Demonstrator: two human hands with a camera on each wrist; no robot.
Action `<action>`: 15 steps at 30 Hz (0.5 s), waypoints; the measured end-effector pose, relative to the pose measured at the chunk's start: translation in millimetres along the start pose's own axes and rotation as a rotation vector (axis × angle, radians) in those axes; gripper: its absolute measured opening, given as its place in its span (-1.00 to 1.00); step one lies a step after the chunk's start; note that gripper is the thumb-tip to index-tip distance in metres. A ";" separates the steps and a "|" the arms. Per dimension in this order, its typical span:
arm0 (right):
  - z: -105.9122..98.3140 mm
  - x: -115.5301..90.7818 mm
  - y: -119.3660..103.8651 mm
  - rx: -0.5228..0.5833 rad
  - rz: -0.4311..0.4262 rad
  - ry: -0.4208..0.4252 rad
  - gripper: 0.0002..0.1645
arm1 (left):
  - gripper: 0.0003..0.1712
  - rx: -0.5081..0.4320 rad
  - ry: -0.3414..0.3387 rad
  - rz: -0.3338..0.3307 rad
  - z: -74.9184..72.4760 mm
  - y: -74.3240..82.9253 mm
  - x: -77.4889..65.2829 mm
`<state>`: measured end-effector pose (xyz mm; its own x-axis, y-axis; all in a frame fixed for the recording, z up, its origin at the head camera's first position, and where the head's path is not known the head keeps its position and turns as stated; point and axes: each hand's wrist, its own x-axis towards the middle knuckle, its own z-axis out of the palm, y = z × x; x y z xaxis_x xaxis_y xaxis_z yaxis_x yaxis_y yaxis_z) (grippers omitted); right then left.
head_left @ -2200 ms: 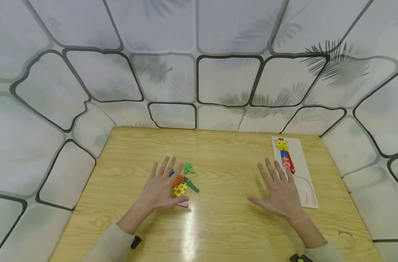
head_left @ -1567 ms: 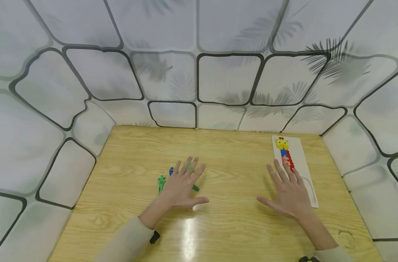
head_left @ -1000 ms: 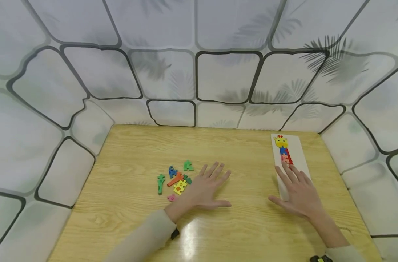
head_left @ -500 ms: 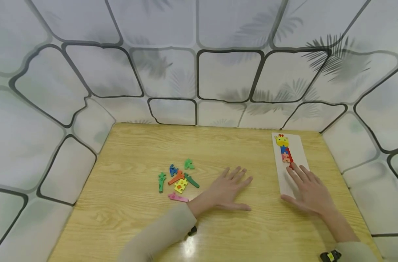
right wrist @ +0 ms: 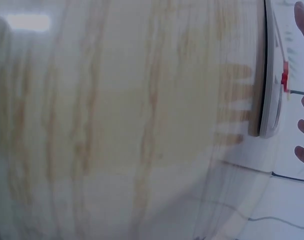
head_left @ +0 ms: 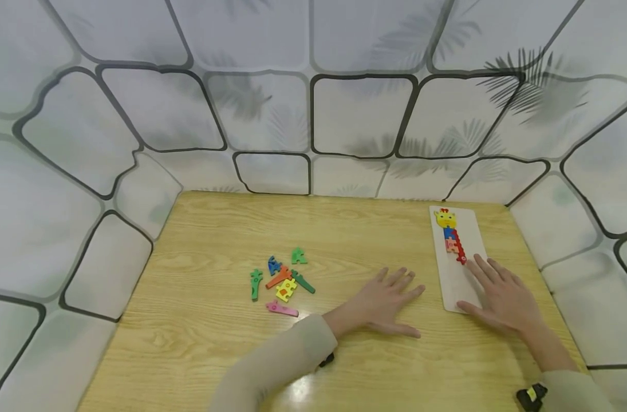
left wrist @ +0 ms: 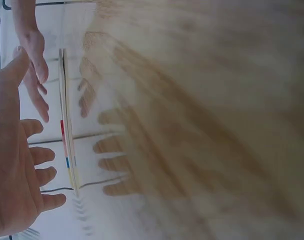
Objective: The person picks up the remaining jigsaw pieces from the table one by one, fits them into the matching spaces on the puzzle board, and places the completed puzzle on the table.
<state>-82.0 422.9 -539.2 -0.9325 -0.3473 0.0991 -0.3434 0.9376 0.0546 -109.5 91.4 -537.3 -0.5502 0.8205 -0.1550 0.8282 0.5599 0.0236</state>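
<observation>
My left hand is spread palm down over the middle of the table, left of a white puzzle board. In the left wrist view a gap shows between this left hand and the tabletop. My right hand, fingers straight and apart, overlaps the board's lower right edge in the head view; neither hand holds anything. On the board's upper part sit a yellow giraffe head, a blue piece, a pink piece and a red strip. The right wrist view shows the board edge-on beside my fingers.
Loose puzzle pieces lie left of my left hand: pink, yellow, orange, blue, dark green and two lighter green ones, one upright-shaped. Patterned walls enclose the wooden table.
My left hand has swept right from over the loose pieces, uncovering them, to near the board. My right hand has shifted right and slightly down, revealing more of the board. The pieces have stayed put.
</observation>
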 end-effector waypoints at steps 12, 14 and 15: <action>7.9 -5.9 15.4 0.014 0.044 -0.094 0.24 | 0.17 -0.003 -0.061 0.031 -9.6 19.0 25.7; 7.7 -6.6 16.9 0.008 0.045 -0.100 0.24 | 0.17 0.002 -0.073 0.034 -11.2 21.6 30.0; 7.8 -6.9 17.9 0.005 0.046 -0.100 0.23 | 0.16 0.006 -0.078 0.035 -12.0 22.8 32.1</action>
<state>-82.6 442.1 -546.7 -0.9536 -0.3010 0.0014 -0.3006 0.9526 0.0476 -109.6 131.9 -529.9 -0.5112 0.8281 -0.2303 0.8476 0.5301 0.0246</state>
